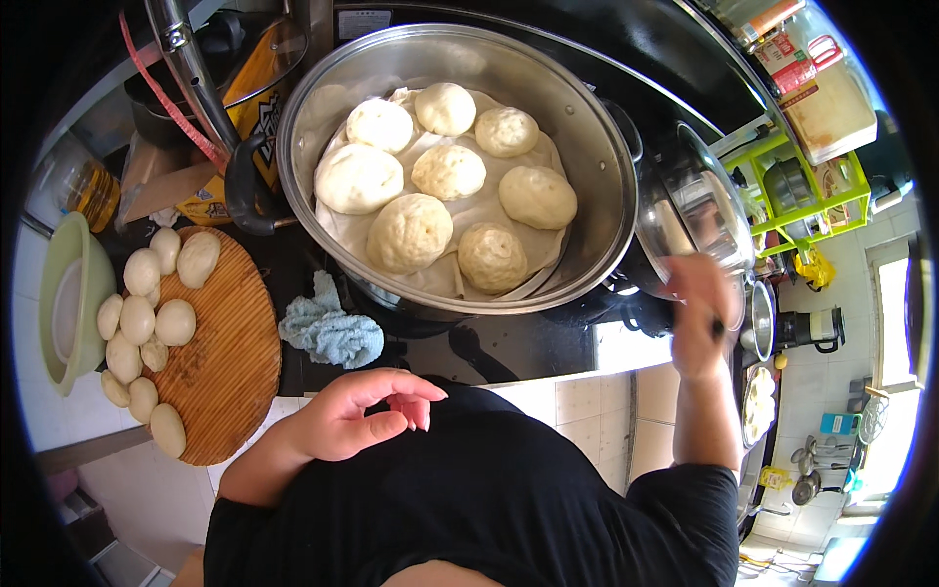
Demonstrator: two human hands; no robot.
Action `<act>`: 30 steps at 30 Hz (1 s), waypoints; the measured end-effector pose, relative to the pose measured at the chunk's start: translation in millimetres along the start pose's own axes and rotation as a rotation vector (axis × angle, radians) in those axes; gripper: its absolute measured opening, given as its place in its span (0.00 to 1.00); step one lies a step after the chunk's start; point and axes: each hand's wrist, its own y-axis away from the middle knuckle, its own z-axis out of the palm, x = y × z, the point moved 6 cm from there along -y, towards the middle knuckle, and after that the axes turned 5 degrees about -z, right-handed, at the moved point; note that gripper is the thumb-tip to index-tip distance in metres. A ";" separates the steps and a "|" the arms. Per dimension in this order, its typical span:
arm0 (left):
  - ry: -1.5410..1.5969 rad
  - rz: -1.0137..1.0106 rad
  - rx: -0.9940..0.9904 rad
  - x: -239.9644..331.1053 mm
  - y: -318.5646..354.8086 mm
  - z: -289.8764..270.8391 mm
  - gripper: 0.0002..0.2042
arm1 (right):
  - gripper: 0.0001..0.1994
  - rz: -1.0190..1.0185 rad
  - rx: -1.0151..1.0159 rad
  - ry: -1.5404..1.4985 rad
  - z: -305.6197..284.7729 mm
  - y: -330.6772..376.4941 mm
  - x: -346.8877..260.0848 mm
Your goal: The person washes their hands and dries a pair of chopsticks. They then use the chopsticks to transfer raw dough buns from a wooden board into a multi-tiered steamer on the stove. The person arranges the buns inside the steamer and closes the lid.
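left hand [370, 415]: before torso, fingers loosely curled, holding nothing | right hand [702, 315]: blurred, near lid [706, 210], grip cannot be told | buns [448, 172]: eight, inside pot [599, 168], on pale liner [486, 207] | towel [331, 325]: crumpled on black surface [479, 354], between pot and round board [233, 342] | dough balls [139, 319]: clustered at board's left

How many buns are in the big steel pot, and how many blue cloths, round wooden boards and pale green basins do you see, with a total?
Buns in the big steel pot: 8
Blue cloth: 1
Round wooden board: 1
Pale green basin: 1
Total: 11
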 end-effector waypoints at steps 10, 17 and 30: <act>0.012 0.010 -0.017 1.6 1.6 2.0 0.14 | 0.07 0.378 0.002 -0.338 -2.2 3.1 18.1; 0.002 0.009 -0.011 4.4 3.9 2.3 0.14 | 0.06 0.294 -0.078 -0.253 8.1 -18.7 9.7; 0.033 0.011 -0.008 3.9 7.8 1.6 0.14 | 0.06 -0.024 -0.351 -0.270 63.3 -42.5 -10.6</act>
